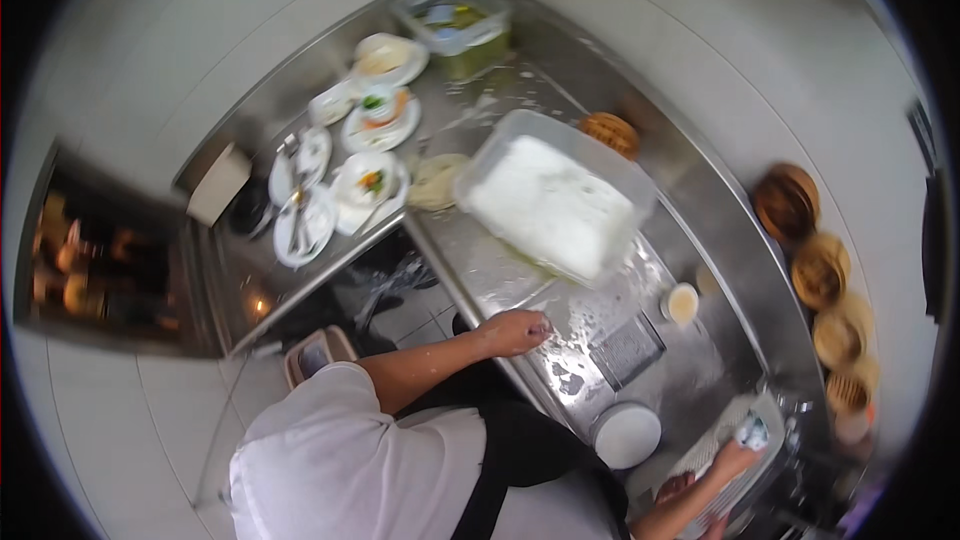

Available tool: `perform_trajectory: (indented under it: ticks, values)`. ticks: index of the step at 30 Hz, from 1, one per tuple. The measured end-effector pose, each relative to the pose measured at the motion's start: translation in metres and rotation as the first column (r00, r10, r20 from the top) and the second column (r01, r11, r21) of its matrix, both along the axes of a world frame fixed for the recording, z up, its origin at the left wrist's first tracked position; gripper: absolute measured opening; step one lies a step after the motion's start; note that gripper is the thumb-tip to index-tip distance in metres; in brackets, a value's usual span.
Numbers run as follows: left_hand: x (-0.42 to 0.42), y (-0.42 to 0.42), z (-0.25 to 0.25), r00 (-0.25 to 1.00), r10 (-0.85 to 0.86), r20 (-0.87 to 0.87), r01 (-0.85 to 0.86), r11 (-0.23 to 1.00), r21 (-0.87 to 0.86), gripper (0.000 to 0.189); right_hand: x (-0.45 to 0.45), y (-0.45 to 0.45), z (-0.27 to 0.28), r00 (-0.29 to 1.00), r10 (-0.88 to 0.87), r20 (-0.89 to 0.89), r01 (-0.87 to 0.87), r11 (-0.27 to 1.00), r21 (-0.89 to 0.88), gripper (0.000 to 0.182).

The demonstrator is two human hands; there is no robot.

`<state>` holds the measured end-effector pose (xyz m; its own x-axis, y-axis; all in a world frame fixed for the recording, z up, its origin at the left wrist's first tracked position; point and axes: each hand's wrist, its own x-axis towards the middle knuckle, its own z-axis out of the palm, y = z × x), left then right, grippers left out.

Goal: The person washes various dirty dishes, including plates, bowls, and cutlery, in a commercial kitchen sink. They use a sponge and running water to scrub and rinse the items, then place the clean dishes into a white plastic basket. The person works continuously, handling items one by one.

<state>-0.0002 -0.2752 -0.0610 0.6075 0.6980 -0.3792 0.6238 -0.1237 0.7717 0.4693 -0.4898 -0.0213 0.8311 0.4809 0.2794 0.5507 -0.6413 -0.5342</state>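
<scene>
My left hand (pixel 519 333) is curled closed above the wet steel counter's front edge, with nothing visible in it. Ahead of it stands a clear plastic tub (pixel 555 199) full of white suds. At the lower right my right hand (pixel 733 460) grips a foamy scrubbing pad (pixel 751 432) against a pale, ribbed rectangular tray (pixel 731 491), which is tilted and partly cut off by the picture's edge. Other fingers (pixel 673 489) show by the tray's near side; whose they are I cannot tell. White round dishes (pixel 627 435) sit left of the tray.
Used white plates (pixel 380 127) with food scraps and cutlery cover the left counter. A clear container (pixel 461 34) with greenish liquid stands in the corner. Bamboo steamer baskets (pixel 820 270) line the right ledge. A white cup (pixel 681 304) and a dark metal grate (pixel 628 351) lie nearer.
</scene>
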Motion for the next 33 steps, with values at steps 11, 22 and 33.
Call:
perform_trajectory:
  ticks: [11, 22, 33]
  values:
    - [-0.122, 0.046, 0.267, 0.026, -0.255, 0.967, 0.250, 0.938, 0.241, 0.029, -0.247, 0.340, 0.070, 0.670, 0.742, -0.036, -0.743, 0.668, -0.038, 0.065]
    - [-0.219, 0.164, 0.260, -0.684, 0.107, 0.721, 0.247, 0.965, 0.091, 0.042, -0.309, 0.257, -0.012, 0.121, -0.014, -0.992, 0.159, 0.987, 0.006, 0.033]
    - [-0.212, 0.211, 0.233, -0.782, 0.085, 0.617, 0.331, 0.896, 0.296, 0.046, -0.489, 0.392, 0.007, 0.094, 0.255, -0.962, 0.326, 0.905, 0.272, 0.022]
